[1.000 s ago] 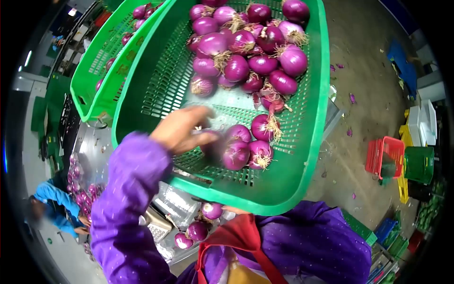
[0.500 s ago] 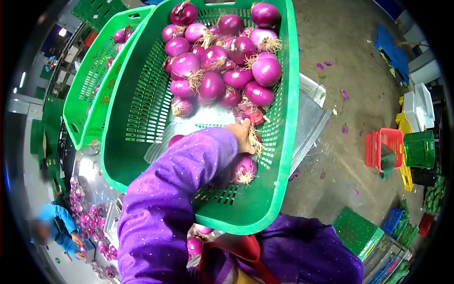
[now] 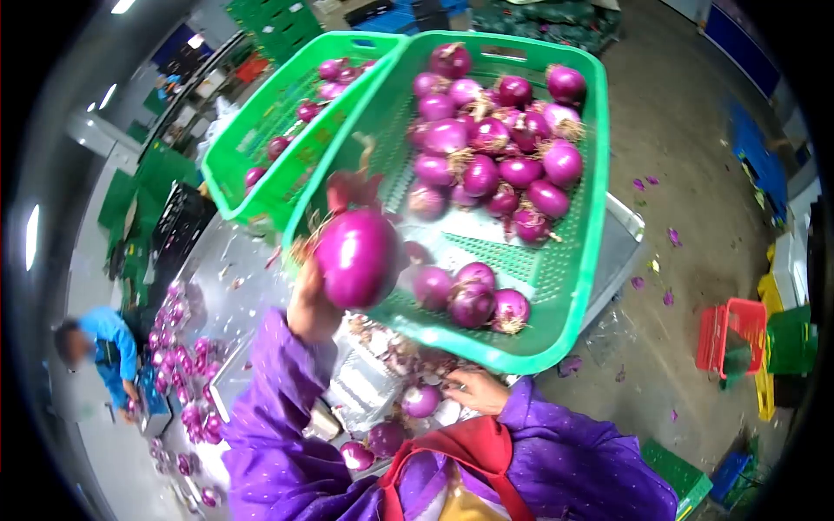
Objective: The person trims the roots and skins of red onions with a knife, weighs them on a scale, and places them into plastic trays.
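My left hand [image 3: 311, 304] is closed on a large red onion [image 3: 356, 258], raised in front of the green crate's near left corner. Dry skin and roots hang off the onion, which is slightly blurred. Below the crate's near edge, my right hand [image 3: 478, 391] reaches left over loose peelings with its fingers stretched out, beside another red onion [image 3: 421, 400]. The green crate [image 3: 556, 343] holds a heap of red onions at its far end and several more near its front. Two more onions [image 3: 372, 446] lie close to my body.
A second green crate [image 3: 228, 204] with some onions stands to the left. Bagged onions [image 3: 187, 347] cover the metal table further left, where a person in blue [image 3: 109, 347] works. A red basket [image 3: 731, 339] and scattered skins are on the floor at right.
My left hand has come out of the crate and lifted a red onion up and to the left. My right hand has come into view. The view has shifted, showing more of the table.
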Motion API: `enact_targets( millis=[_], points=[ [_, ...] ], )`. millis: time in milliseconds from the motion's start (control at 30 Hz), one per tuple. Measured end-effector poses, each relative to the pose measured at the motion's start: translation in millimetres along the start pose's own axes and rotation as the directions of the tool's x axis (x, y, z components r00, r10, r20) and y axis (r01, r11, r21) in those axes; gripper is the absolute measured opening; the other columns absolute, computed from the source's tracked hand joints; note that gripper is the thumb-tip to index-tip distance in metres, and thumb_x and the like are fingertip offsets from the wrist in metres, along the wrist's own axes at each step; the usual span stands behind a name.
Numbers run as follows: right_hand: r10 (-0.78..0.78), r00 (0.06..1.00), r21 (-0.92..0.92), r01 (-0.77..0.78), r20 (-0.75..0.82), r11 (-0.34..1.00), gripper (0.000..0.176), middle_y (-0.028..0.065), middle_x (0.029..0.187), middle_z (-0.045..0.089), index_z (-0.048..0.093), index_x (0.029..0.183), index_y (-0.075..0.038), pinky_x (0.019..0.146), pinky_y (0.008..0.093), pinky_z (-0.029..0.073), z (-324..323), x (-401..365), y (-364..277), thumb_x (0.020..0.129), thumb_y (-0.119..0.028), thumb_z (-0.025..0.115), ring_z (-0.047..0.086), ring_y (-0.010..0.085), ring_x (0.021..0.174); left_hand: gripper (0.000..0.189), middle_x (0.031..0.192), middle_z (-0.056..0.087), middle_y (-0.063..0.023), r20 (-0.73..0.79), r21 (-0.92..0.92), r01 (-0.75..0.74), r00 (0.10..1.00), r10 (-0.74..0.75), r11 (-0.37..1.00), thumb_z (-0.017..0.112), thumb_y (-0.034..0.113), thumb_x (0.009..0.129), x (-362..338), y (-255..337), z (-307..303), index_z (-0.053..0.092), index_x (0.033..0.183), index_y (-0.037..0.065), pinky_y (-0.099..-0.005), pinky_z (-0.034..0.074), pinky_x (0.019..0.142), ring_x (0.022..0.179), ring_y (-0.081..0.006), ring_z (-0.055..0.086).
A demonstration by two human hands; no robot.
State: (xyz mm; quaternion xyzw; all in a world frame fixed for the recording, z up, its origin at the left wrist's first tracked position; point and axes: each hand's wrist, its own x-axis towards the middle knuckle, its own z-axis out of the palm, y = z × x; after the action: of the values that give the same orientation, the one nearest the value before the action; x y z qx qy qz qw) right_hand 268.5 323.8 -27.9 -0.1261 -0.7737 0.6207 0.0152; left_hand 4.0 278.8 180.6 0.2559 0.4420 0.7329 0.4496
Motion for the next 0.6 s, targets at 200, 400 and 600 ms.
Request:
enact_targets(
  millis=[200, 400, 600],
  points=[
    [0.065, 0.975, 0.132, -0.037, -0.21, 0.991, 0.023, 0.02, 0.083, 0.064, 0.06, 0.101, 0.001, 0.069, 0.0377, 0.05, 14.6, 5.1, -48.1, 0.083, -0.014, 0.062, 0.064, 0.0312, 0.074, 0.082, 0.142, 0.041, -0.0174, -0.139, -0.23, -0.159, 0.982, 0.129, 0.96, 0.07, 0.042, 0.08, -131.2, -33.5, -39.1, 0.032, 0.141, 0.003, -0.0511, 0.03, 0.111, 0.131, -0.0352, 0.039],
    [-0.367, 0.87, -0.166, 0.329, -0.33, 0.929, 0.018, 0.0167, 0.081, 0.061, 0.059, 0.096, 0.001, 0.063, 0.0376, 0.048, 21.1, 31.1, -135.9, 0.079, -0.002, 0.063, 0.062, 0.0343, 0.073, 0.083, 0.142, 0.04, -0.0176, -0.303, -0.4, -0.092, 0.952, -0.036, 0.912, 0.073, 0.035, 0.078, -187.5, -78.9, -52.4, 0.03, 0.143, 0.006, -0.0564, 0.033, 0.108, 0.131, -0.0384, 0.039],
    [-0.369, 0.899, -0.362, 0.271, -0.237, 0.892, 0.025, 0.017, 0.087, 0.062, 0.057, 0.099, -0.003, 0.065, 0.0431, 0.049, 28.2, 41.0, -163.8, 0.074, -0.003, 0.061, 0.062, 0.038, 0.078, 0.08, 0.128, 0.052, -0.0139, -0.301, -0.263, -0.165, 0.95, 0.081, 0.951, 0.074, 0.018, 0.071, -194.8, -75.8, -35.1, 0.034, 0.138, 0.0, -0.0417, 0.037, 0.104, 0.121, -0.0276, 0.049]
  ],
)
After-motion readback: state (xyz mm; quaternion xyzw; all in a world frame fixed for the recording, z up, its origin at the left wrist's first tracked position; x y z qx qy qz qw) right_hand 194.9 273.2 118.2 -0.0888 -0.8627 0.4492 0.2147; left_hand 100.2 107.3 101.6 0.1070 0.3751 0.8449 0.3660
